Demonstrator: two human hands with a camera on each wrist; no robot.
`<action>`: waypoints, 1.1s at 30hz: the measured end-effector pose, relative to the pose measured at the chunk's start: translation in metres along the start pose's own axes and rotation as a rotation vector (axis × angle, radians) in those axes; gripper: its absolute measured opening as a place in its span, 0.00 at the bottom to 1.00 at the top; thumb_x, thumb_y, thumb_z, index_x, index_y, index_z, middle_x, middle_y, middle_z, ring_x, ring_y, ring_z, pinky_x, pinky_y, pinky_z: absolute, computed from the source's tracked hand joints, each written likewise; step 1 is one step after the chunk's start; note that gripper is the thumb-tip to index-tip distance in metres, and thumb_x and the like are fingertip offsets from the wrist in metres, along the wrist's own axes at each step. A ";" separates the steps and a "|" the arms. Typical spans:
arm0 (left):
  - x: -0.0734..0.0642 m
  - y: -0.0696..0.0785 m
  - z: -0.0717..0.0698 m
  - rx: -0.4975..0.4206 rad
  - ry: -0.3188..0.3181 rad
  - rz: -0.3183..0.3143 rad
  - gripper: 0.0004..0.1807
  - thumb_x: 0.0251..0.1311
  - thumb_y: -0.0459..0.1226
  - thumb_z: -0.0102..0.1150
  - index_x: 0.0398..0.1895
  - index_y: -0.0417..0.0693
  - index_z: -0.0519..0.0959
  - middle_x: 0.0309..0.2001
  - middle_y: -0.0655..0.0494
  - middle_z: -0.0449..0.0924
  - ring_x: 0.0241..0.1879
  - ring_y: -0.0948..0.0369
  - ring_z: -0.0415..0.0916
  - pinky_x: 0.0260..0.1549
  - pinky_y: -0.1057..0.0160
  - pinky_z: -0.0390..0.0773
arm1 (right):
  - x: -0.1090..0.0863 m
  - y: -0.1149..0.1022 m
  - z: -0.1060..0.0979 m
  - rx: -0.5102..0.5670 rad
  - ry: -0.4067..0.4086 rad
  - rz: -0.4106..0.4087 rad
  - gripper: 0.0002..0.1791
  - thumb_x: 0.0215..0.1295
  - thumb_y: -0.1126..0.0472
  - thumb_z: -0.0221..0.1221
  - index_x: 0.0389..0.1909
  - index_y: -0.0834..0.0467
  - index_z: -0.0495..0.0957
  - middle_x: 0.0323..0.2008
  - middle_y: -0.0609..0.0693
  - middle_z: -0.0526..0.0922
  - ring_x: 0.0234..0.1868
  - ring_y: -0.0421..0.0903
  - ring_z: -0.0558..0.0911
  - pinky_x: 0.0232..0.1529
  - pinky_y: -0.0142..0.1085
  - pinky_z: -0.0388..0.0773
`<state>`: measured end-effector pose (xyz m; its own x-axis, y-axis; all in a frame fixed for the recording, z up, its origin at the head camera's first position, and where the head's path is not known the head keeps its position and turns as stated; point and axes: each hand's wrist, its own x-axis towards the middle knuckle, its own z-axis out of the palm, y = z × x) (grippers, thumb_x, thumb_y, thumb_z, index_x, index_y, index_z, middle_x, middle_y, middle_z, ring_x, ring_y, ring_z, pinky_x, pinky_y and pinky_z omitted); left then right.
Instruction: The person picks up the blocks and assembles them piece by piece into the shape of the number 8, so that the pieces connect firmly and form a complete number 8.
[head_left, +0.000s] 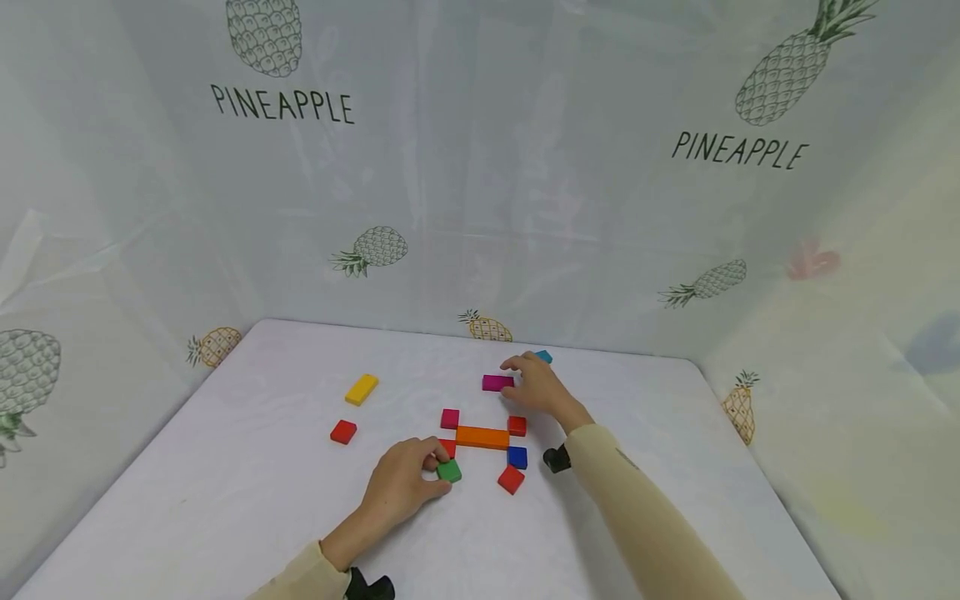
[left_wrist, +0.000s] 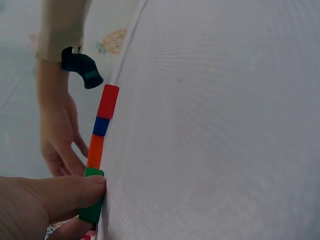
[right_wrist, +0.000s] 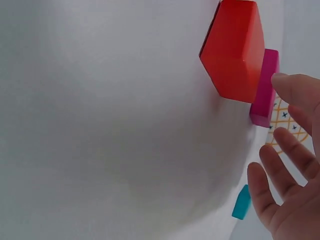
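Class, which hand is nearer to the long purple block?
Right. The right hand is beside the long purple block; the left hand is farther off, nearer the person, pinching the green block.

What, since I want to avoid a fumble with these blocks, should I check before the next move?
1. Left hand has a grip on the green block: ok, it is pinched between thumb and fingers.
2. Right hand has a grip on the long magenta block: not ok, the hand is beside it with fingers spread.
3. Right thumb touches the long magenta block: cannot tell, it only overlaps it in the views.
4. Orange block lies flat on the table: ok.
5. Yellow block lies apart from the other blocks: ok.
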<state>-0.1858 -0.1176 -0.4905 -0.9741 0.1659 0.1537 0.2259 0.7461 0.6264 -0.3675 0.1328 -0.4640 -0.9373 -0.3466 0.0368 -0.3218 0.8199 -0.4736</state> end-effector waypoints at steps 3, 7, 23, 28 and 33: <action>0.000 0.000 0.000 0.001 -0.001 0.001 0.16 0.51 0.39 0.84 0.38 0.59 0.83 0.31 0.64 0.76 0.34 0.64 0.71 0.35 0.64 0.72 | 0.004 0.001 0.002 0.012 -0.011 0.020 0.25 0.68 0.55 0.72 0.65 0.51 0.81 0.60 0.53 0.78 0.60 0.51 0.79 0.60 0.47 0.83; 0.001 -0.001 0.000 -0.001 0.000 0.005 0.17 0.51 0.39 0.84 0.38 0.59 0.83 0.32 0.64 0.77 0.35 0.64 0.71 0.35 0.64 0.72 | 0.007 0.001 0.005 0.023 -0.019 0.028 0.24 0.68 0.55 0.73 0.64 0.52 0.82 0.60 0.54 0.79 0.61 0.52 0.78 0.61 0.47 0.83; 0.001 -0.002 0.001 -0.006 -0.007 0.002 0.16 0.52 0.39 0.84 0.38 0.59 0.83 0.31 0.64 0.77 0.34 0.64 0.71 0.34 0.64 0.72 | 0.013 0.004 0.014 0.022 -0.017 0.014 0.19 0.69 0.58 0.71 0.60 0.52 0.85 0.52 0.52 0.82 0.54 0.50 0.79 0.59 0.45 0.82; 0.001 -0.003 0.001 -0.007 -0.005 0.001 0.16 0.52 0.40 0.84 0.38 0.59 0.83 0.31 0.64 0.76 0.34 0.64 0.71 0.34 0.64 0.72 | 0.012 0.003 0.013 0.034 -0.010 0.011 0.18 0.69 0.58 0.71 0.58 0.52 0.86 0.50 0.52 0.82 0.53 0.50 0.79 0.59 0.45 0.83; 0.001 -0.003 0.001 -0.009 -0.003 0.002 0.16 0.52 0.39 0.84 0.38 0.59 0.83 0.31 0.64 0.76 0.34 0.64 0.71 0.34 0.64 0.72 | 0.008 -0.001 0.009 0.039 -0.003 -0.002 0.18 0.68 0.57 0.72 0.57 0.52 0.86 0.48 0.51 0.82 0.53 0.49 0.78 0.57 0.45 0.83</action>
<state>-0.1878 -0.1192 -0.4931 -0.9737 0.1692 0.1524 0.2277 0.7397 0.6332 -0.3735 0.1250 -0.4715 -0.9361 -0.3499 0.0349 -0.3182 0.8006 -0.5078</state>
